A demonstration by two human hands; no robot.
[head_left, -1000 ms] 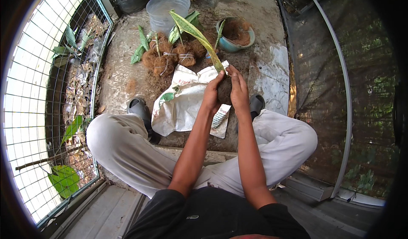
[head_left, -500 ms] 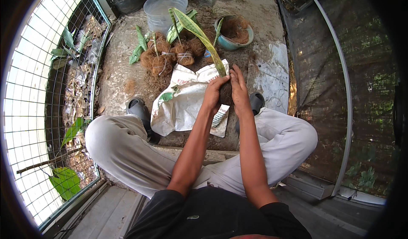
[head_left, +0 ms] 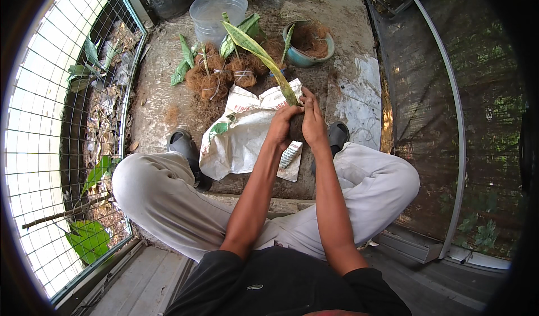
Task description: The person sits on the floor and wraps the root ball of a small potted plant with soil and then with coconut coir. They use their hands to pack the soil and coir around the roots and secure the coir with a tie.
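Note:
Between my palms is a dark soil ball (head_left: pixel 296 129) at the foot of a snake plant. The plant's long yellow-edged green leaf (head_left: pixel 264 56) leans up and to the left from it. My left hand (head_left: pixel 283 126) cups the ball's left side, thumb near the leaf base. My right hand (head_left: pixel 313 120) is wrapped round the right side, fingers bent over the top. Beneath lies a crumpled white sack (head_left: pixel 238 142), spread on the ground between my feet. My hands hide much of the ball.
Beyond the sack sit several tied coconut-fibre balls (head_left: pixel 243 73) with leaves. A clear plastic tub (head_left: pixel 218 14) stands behind them, and a teal pot (head_left: pixel 304 61) of brown fibre to their right. Wire mesh (head_left: pixel 73 142) borders the left, dark netting (head_left: pixel 426 91) the right.
The leaf has tipped slightly lower and to the left. My right fingers, straighter before, now curl round the soil ball, and both hands have drawn in closer.

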